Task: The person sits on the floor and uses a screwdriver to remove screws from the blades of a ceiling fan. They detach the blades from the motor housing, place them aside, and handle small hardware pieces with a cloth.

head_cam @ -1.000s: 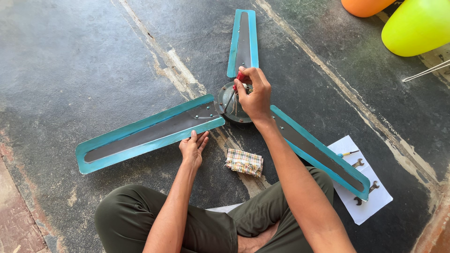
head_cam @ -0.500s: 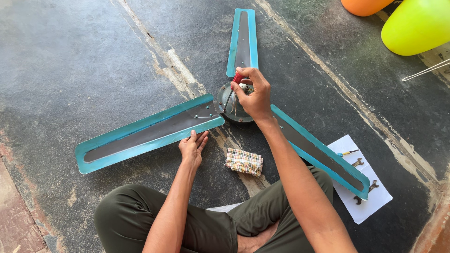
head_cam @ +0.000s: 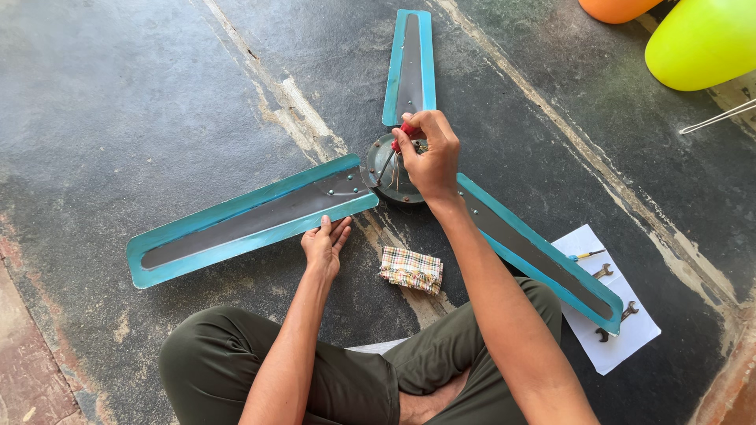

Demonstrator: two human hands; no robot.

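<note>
While my right hand [head_cam: 429, 157] closes around a red-handled screwdriver [head_cam: 403, 135], its shaft angles down into the round metal hub [head_cam: 386, 169] of a ceiling fan lying on the dark floor [head_cam: 118, 102]. My left hand [head_cam: 325, 244] rests open, fingers flat against the edge of the nearest teal blade [head_cam: 244, 220]. Just beside it lies a folded checked cloth [head_cam: 411, 269]. Further right, a white paper sheet [head_cam: 610, 346] holds small spanners [head_cam: 603, 272], partly under another blade [head_cam: 543, 252].

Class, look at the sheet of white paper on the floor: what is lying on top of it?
On the white paper lie small spanners and a yellow-handled tool. The tip of a teal fan blade covers part of it, hiding whatever lies beneath.
</note>
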